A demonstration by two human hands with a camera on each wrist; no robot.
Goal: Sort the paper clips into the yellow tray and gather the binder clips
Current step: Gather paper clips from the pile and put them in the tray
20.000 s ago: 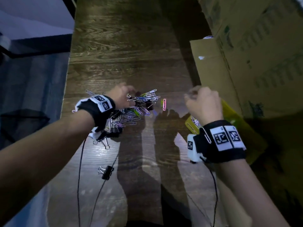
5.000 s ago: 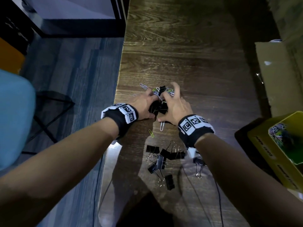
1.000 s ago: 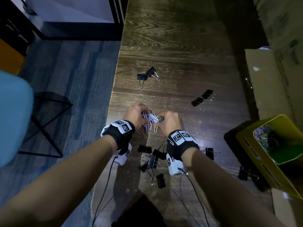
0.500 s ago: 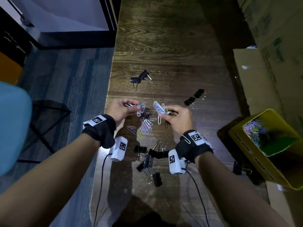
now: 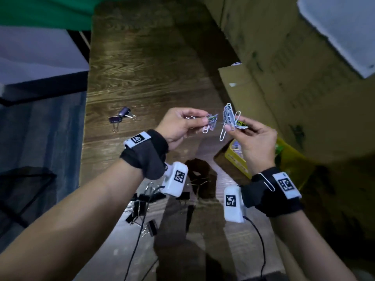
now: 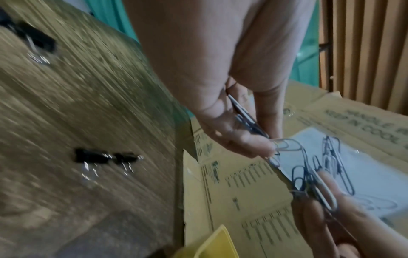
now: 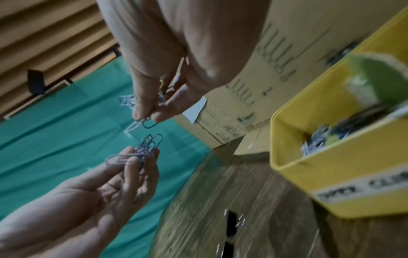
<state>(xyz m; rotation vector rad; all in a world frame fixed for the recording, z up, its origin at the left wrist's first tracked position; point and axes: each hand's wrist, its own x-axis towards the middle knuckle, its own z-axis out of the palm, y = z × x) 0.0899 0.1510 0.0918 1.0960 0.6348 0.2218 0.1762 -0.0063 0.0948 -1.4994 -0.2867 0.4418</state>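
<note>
Over the counter [image 5: 146, 63], from left to right, I see my left hand [image 5: 178, 126] pinching a small paper clip bunch [image 5: 211, 120] and my right hand [image 5: 253, 136] pinching a bigger, upright bunch [image 5: 229, 118]. Directly beneath the right grip sits the yellow tray [image 5: 237, 161], so that hand is nearer. Binder clips [image 5: 142, 205] lie low by my wrists, with cardboard boxes [image 5: 284, 57] crowding the right side.

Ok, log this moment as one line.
left hand: pinches coloured wire paper clips | right hand: pinches pale wire paper clips | yellow plastic tray: holds clips | black binder clips: on table
</note>
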